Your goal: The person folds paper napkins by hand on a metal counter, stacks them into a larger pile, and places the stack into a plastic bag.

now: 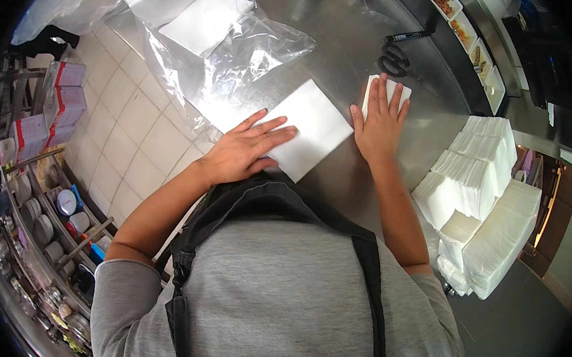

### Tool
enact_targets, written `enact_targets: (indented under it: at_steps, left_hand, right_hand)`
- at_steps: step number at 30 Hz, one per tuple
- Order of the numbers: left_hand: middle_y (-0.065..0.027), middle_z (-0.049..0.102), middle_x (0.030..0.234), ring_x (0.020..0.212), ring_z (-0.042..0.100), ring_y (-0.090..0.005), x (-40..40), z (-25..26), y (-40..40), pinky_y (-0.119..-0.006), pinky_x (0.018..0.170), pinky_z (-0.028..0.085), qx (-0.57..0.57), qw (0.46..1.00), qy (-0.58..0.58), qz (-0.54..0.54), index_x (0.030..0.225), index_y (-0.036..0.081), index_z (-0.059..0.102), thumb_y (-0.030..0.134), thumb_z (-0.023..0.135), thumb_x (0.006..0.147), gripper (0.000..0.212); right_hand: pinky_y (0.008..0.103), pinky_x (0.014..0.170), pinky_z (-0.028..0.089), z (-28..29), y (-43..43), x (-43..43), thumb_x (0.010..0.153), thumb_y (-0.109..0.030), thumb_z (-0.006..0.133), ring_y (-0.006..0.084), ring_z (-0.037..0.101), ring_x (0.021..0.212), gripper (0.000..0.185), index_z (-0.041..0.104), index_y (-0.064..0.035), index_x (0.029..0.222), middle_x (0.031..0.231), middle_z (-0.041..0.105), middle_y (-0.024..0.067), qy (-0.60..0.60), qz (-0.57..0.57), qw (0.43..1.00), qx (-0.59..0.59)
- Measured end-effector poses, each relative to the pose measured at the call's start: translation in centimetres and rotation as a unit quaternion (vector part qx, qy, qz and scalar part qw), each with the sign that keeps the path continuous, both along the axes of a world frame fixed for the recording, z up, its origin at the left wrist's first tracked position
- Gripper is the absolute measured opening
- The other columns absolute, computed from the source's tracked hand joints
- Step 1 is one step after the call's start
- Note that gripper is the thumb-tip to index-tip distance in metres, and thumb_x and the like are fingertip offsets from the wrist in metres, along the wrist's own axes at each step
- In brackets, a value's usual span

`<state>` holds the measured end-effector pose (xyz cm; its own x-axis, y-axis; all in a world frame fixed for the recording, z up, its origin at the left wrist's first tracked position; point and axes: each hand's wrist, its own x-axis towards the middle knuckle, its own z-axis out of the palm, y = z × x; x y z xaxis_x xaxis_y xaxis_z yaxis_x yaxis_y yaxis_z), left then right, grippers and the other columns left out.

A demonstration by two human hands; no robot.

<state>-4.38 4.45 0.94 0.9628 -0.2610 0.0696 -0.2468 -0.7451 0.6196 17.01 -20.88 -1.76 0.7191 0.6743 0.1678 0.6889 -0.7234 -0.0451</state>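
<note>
My left hand lies spread on the left corner of a square white paper napkin, which sits turned like a diamond on a stainless steel counter. To the right, my right hand rests flat with its fingers over a smaller, folded white napkin. Both palms face down and neither hand grips anything. Beyond my left hand lies a clear plastic bag with a stack of white napkins inside it.
Scissors with black handles and a black marker lie beyond my right hand. Tall stacks of folded napkins stand at the right. White food trays line the back right. Shelves with dishes stand left, across the tiled floor.
</note>
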Motion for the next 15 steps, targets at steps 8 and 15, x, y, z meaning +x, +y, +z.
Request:
enact_targets:
  at_steps: [8, 15]
  left_hand:
    - [-0.0125, 0.063, 0.140, 0.123, 0.058, -0.0315, 0.9, -0.2, -2.4, -0.043, 0.108, 0.041, -0.049, 0.981, -0.042, 0.183, 0.151, 0.014, 0.056, 0.019, 0.077, 0.090, 0.064]
    - [-0.0126, 0.065, 0.136, 0.121, 0.059, -0.0308, 1.1, -1.2, -2.0, -0.041, 0.108, 0.040, -0.095, 0.976, -0.056, 0.186, 0.147, 0.013, 0.060, 0.009, 0.072, 0.092, 0.056]
  right_hand:
    - [0.0691, 0.124, 0.008, 0.7, -1.2, 0.8, 0.104, -0.045, 0.054, 0.0445, 0.013, 0.159, 0.066, 0.043, -0.0115, 0.159, 0.173, 0.027, 0.0055, 0.003, 0.045, 0.999, 0.005]
    - [0.0596, 0.123, 0.025, 5.0, 2.2, -6.1, 0.094, -0.027, 0.072, 0.0378, 0.036, 0.151, 0.040, 0.065, -0.0088, 0.129, 0.154, 0.053, 0.0101, 0.194, 0.230, 0.942, 0.147]
